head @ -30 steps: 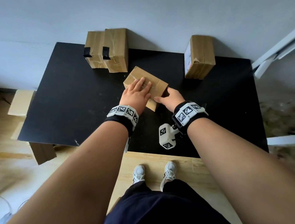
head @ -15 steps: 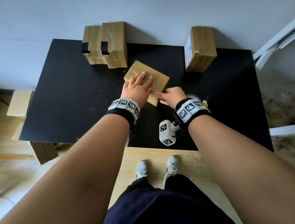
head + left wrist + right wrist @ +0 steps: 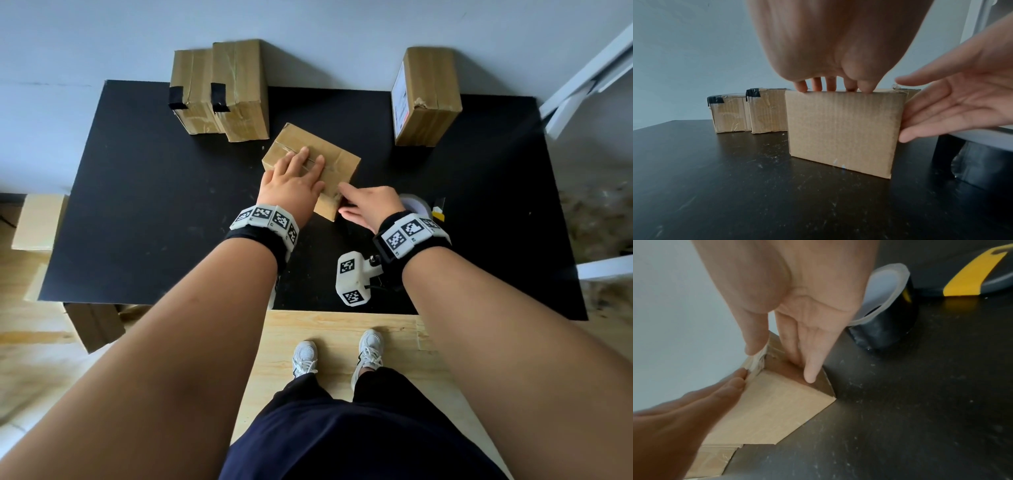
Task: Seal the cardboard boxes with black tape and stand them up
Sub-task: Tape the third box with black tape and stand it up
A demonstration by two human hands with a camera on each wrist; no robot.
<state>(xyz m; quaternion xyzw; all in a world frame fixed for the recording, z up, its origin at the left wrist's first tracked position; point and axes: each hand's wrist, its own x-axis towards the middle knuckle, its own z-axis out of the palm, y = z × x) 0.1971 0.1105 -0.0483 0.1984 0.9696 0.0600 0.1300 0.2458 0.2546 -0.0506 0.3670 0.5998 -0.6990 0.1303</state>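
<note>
Cardboard box (image 3: 318, 164) in the middle of the black table (image 3: 144, 205) lies flat, set at a slant, as it did a second ago, though it now sits a little farther from the near edge in the head view. Two taped boxes (image 3: 219, 89) stand side by side at the far left of the table, each with a strip of black tape (image 3: 219, 97) over its top edge, and a fourth box (image 3: 426, 96) stands upright at the far right; none of these has moved. The left hand (image 3: 291, 181) stays flat on top of the middle box, its grip open with straight fingers (image 3: 817, 84) pressing down along the near top edge. The right hand (image 3: 371, 205) has drawn back slightly toward the near right corner of the box: its grip is open, thumb (image 3: 754, 339) on the torn top corner and fingers laid straight against the end face. With that wrist shifted, the roll of black tape (image 3: 888, 318) now shows just right of the hand, with a yellow and grey cutter (image 3: 970, 277) lying beyond it.
</note>
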